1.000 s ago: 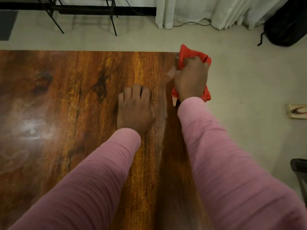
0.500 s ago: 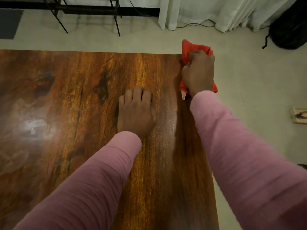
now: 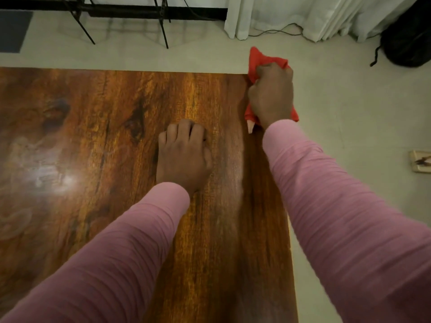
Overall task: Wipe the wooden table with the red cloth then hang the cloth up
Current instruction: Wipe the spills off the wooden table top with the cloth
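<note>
Red cloth (image 3: pixel 256 60) bunched at wooden table (image 3: pixel 105 136) corner.

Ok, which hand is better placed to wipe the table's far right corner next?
Right. The right hand already grips the red cloth at the far right corner of the wooden table; the left hand rests on the tabletop, holding nothing.
</note>
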`<action>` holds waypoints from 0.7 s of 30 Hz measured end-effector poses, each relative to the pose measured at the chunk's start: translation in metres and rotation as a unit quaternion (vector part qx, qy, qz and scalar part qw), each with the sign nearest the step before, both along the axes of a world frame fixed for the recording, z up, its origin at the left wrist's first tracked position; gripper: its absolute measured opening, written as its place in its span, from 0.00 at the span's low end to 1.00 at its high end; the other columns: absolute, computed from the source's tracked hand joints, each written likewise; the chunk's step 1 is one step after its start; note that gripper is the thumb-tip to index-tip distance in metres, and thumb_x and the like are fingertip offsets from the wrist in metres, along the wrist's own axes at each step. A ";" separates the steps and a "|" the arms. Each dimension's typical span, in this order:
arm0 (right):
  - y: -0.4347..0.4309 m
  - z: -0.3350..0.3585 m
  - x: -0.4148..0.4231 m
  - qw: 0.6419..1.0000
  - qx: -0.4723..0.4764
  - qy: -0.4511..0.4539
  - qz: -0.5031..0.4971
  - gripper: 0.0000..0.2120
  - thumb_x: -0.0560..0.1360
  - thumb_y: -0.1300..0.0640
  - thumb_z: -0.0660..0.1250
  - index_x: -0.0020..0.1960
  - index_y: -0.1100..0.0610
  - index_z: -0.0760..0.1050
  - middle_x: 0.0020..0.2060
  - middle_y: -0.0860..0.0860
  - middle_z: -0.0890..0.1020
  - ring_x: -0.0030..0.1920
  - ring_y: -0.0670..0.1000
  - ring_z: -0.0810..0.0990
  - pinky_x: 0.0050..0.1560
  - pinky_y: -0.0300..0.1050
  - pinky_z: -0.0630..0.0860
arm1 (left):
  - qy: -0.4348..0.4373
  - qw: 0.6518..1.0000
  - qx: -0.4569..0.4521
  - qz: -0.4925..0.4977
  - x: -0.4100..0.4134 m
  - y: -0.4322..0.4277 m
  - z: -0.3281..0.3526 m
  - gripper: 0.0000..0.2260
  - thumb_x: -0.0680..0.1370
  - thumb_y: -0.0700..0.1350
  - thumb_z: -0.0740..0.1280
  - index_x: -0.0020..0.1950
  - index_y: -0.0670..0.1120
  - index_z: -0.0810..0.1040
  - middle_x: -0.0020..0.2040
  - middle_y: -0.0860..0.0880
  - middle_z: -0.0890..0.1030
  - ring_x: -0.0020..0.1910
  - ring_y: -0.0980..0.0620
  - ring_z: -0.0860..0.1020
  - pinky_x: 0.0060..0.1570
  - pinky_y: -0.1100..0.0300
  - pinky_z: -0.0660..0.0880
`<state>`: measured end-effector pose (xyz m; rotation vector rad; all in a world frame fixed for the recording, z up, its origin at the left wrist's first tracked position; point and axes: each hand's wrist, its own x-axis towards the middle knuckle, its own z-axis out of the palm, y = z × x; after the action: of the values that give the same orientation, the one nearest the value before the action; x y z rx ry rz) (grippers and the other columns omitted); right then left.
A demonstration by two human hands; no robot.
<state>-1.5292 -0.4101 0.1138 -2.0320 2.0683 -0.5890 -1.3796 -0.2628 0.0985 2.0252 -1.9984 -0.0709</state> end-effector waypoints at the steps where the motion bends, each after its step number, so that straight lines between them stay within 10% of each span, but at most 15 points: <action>1: 0.001 0.000 -0.004 1.000 -0.002 -0.004 -0.003 0.13 0.71 0.64 0.56 0.48 0.61 0.78 0.51 0.57 0.80 0.59 0.61 0.69 0.56 0.53 0.71 | 0.000 1.000 0.001 -0.001 0.000 0.000 0.000 0.16 0.72 0.47 0.53 0.51 0.43 0.75 0.52 0.43 0.75 0.51 0.41 0.71 0.49 0.48 0.66; 14: 0.146 -0.006 -0.025 0.999 -0.022 -0.018 0.025 0.18 0.77 0.62 0.59 0.66 0.57 0.74 0.65 0.51 0.76 0.63 0.57 0.69 0.65 0.48 0.65 | -0.024 1.000 -0.016 -0.005 0.000 0.002 -0.001 0.11 0.74 0.44 0.58 0.52 0.42 0.74 0.52 0.41 0.75 0.50 0.40 0.71 0.50 0.47 0.66; 21: 0.076 0.013 -0.017 0.998 0.035 -0.042 -0.019 0.11 0.68 0.66 0.55 0.41 0.58 0.75 0.45 0.59 0.80 0.52 0.59 0.75 0.51 0.47 0.71 | -0.044 0.998 -0.045 -0.019 -0.001 0.021 -0.003 0.12 0.74 0.43 0.56 0.54 0.43 0.74 0.53 0.41 0.75 0.51 0.41 0.71 0.50 0.47 0.67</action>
<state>-1.5459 -0.3345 0.1268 -1.8992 2.0535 -0.5892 -1.3808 -0.2420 0.0955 1.9671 -2.0531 0.0998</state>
